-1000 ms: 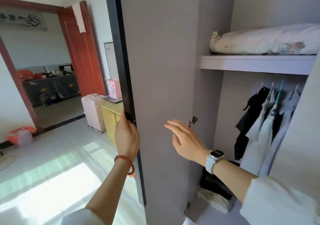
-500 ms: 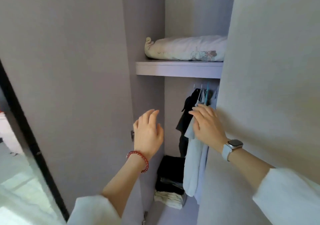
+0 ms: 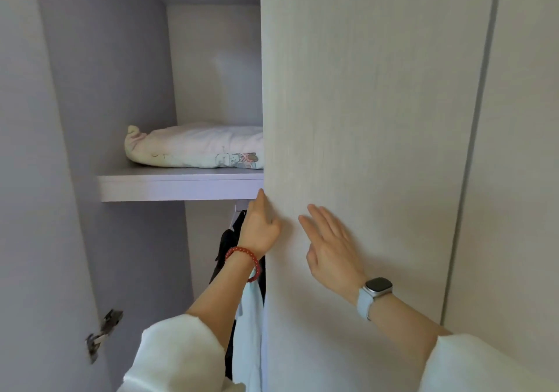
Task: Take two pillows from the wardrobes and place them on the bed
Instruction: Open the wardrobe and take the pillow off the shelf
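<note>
From the head camera, the left hand [image 3: 260, 228] is hooking its fingers round the free edge of the right wardrobe door [image 3: 357, 149], thumb on the front face — it is gripping that edge. The right hand [image 3: 328, 248] is lying flat on the door's face, fingers straight and slightly spread, holding nothing.

The pillow [image 3: 196, 146] is lying on the upper shelf [image 3: 178, 184] inside the wardrobe, its right part hidden behind the door, so only one pillow is showing.

Risks, as I judge them: the door is swinging on hinges toward the person, and fingers wrapped round its edge are sitting close to the shelf front — a pinch is possible if the door slips back. The hanging clothes [image 3: 242, 270] just below the left wrist could catch on the bracelet [image 3: 243, 257].

The pillow is lying flat, its long axis running left to right along the shelf, a knotted corner pointing left toward the wardrobe's side wall.
</note>
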{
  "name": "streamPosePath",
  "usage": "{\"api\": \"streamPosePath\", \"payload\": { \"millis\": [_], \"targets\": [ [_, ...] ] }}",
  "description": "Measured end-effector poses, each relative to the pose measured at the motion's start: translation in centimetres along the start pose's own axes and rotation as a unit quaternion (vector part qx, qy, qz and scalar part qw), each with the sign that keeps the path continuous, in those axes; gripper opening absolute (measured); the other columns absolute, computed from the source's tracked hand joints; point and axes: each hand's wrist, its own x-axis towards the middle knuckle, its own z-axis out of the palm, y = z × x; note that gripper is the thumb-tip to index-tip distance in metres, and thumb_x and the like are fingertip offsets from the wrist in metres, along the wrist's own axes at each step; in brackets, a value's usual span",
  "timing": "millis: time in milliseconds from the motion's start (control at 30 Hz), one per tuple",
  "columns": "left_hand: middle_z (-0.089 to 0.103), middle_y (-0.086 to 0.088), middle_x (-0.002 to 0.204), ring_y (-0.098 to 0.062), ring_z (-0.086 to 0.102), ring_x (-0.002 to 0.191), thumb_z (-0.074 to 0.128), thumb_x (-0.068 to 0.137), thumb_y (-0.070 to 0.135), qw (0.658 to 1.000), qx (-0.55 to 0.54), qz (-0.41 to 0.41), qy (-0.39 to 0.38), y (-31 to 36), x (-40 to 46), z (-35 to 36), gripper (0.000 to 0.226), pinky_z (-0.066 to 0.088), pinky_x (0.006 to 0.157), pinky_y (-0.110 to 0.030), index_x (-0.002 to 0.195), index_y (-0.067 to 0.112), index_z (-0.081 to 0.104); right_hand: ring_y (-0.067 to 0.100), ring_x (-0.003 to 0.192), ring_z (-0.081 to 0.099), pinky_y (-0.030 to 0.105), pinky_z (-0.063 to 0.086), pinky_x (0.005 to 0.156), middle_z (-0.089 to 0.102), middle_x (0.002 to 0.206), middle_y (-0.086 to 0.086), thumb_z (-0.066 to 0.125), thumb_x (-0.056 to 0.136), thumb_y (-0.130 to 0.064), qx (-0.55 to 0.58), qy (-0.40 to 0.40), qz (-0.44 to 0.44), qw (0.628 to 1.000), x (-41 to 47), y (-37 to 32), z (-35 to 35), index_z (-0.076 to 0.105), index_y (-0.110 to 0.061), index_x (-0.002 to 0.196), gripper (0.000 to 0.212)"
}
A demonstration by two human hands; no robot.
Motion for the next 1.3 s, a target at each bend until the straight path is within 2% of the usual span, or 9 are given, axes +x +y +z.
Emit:
{"api": "streamPosePath", "payload": {
  "millis": [167, 333, 400, 567, 667, 833, 967, 1100, 1300],
  "targets": [
    [0.055, 0.008, 0.105, -0.005, 0.056, 0.089, 0.044, 0.082, -0.006, 0.995, -0.091, 0.051, 0.007, 1.7, -2.8, -1.6, 0.046, 0.049, 0.068, -0.012, 0.118, 0.024, 0.047, 0.026, 0.14, 0.02, 0.032, 0.02, 0.113, 0.024, 0.151, 0.013, 0.043, 0.087, -0.003, 0.067, 0.024, 0.021, 0.997, -1.7, -1.0, -1.5, 0.034, -0.007, 0.138, 0.052],
    [0.055, -0.008, 0.116, -0.024, 0.058, 0.098, 0.041, 0.083, -0.01, 0.982, -0.163, 0.079, -0.057, 4.2, -9.2, -4.3, 0.056, 0.045, 0.074, -0.03, 0.127, 0.024, 0.047, 0.02, 0.133, 0.032, 0.008, 0.016, 0.104, 0.032, 0.147, 0.011, 0.047, 0.087, 0.0, 0.148, 0.081, 0.077, 0.983, -6.2, -3.7, -4.1, 0.04, -0.007, 0.134, 0.048],
    [0.057, -0.011, 0.114, -0.022, 0.061, 0.096, 0.036, 0.082, -0.015, 0.971, -0.18, 0.114, -0.108, 5.4, -11.5, -5.0, 0.06, 0.044, 0.072, -0.025, 0.127, 0.024, 0.047, 0.021, 0.129, 0.035, 0.003, 0.013, 0.105, 0.038, 0.142, 0.015, 0.049, 0.085, 0.001, 0.165, 0.115, 0.095, 0.975, -8.1, -4.8, -5.3, 0.044, -0.004, 0.131, 0.046],
    [0.053, -0.001, 0.106, 0.008, 0.059, 0.092, 0.032, 0.083, -0.023, 0.941, -0.213, 0.18, -0.194, 7.9, -14.7, -4.8, 0.07, 0.043, 0.081, -0.01, 0.13, 0.029, 0.032, 0.02, 0.13, 0.039, 0.025, 0.028, 0.111, 0.042, 0.139, 0.011, 0.039, 0.091, -0.02, 0.191, 0.164, 0.13, 0.959, -12.4, -6.8, -9.3, 0.041, -0.008, 0.133, 0.044],
    [0.047, 0.006, 0.117, -0.001, 0.051, 0.11, 0.033, 0.083, -0.021, 0.923, -0.197, 0.23, -0.238, 8.8, -15.6, -3.5, 0.07, 0.04, 0.093, -0.015, 0.133, 0.028, 0.027, 0.017, 0.128, 0.041, 0.035, 0.038, 0.106, 0.042, 0.139, 0.007, 0.038, 0.092, -0.022, 0.2, 0.183, 0.142, 0.952, -14.6, -7.0, -11.6, 0.035, -0.014, 0.135, 0.044],
    [0.015, 0.02, 0.147, 0.017, 0.011, 0.131, 0.038, 0.084, -0.014, 0.875, -0.122, 0.351, -0.309, 11.6, -16.0, -0.3, 0.078, 0.016, 0.097, 0.005, 0.129, 0.048, 0.025, -0.003, 0.117, 0.045, 0.013, 0.041, 0.096, 0.043, 0.132, -0.013, 0.039, 0.09, -0.027, 0.171, 0.215, 0.181, 0.944, -17.7, -6.0, -15.2, 0.026, -0.037, 0.133, 0.045],
    [-0.002, 0.024, 0.148, -0.003, 0.007, 0.14, 0.041, 0.087, -0.003, 0.842, -0.053, 0.444, -0.302, 15.2, -15.8, 3.3, 0.079, 0.027, 0.102, -0.016, 0.129, 0.058, 0.012, -0.011, 0.109, 0.047, 0.003, 0.039, 0.087, 0.043, 0.124, -0.027, 0.041, 0.091, -0.017, 0.12, 0.278, 0.236, 0.923, -19.8, -4.7, -17.8, 0.032, -0.036, 0.132, 0.047],
    [-0.008, 0.019, 0.149, -0.012, -0.004, 0.142, 0.042, 0.09, 0.007, 0.817, 0.004, 0.475, -0.327, 18.4, -15.8, 7.9, 0.074, 0.01, 0.115, -0.034, 0.129, 0.051, -0.003, 0.011, 0.108, 0.055, 0.02, 0.044, 0.091, 0.055, 0.126, 0.002, 0.039, 0.092, -0.011, 0.013, 0.318, 0.306, 0.897, -21.9, -2.6, -19.7, 0.035, -0.008, 0.136, 0.044],
    [-0.007, 0.007, 0.156, -0.018, -0.005, 0.143, 0.043, 0.09, 0.011, 0.801, 0.051, 0.482, -0.353, 22.4, -15.9, 12.8, 0.071, 0.016, 0.114, -0.041, 0.143, 0.037, 0.002, 0.035, 0.117, 0.05, 0.034, 0.041, 0.092, 0.048, 0.132, 0.021, 0.038, 0.09, 0.006, -0.047, 0.337, 0.422, 0.84, -22.5, 0.3, -22.0, 0.028, 0.0, 0.139, 0.05]
  ]
}}
